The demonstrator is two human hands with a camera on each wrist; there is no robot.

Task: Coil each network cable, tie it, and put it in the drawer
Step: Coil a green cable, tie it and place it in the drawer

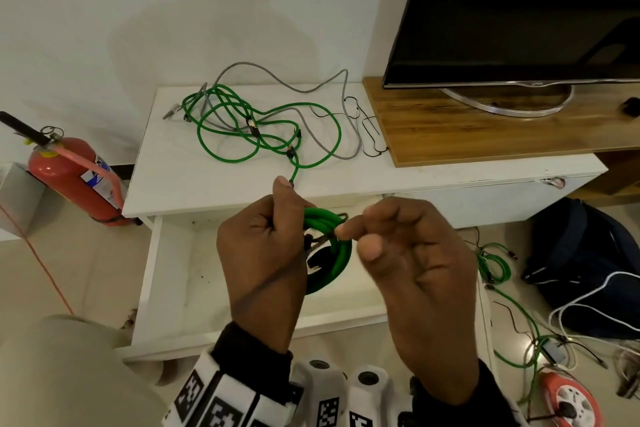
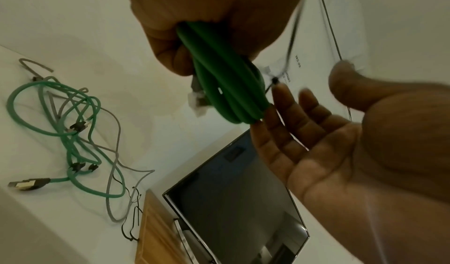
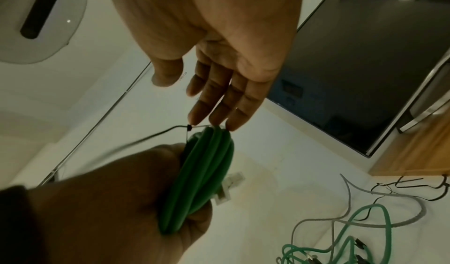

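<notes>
Fire extinguisher, television, backpack.

Left hand fisted, thumb up toward 12 o'clock, grip closed on coil. Right hand at 3 o'clock, palm open, fingertips touching coil.

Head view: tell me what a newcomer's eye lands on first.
First, the green cable coil, gripped in the left hand above the open drawer, while the right hand touches it with straight fingers. Next, the loose tangle of green and grey cables on the white cabinet top, beside the dark television.
</notes>
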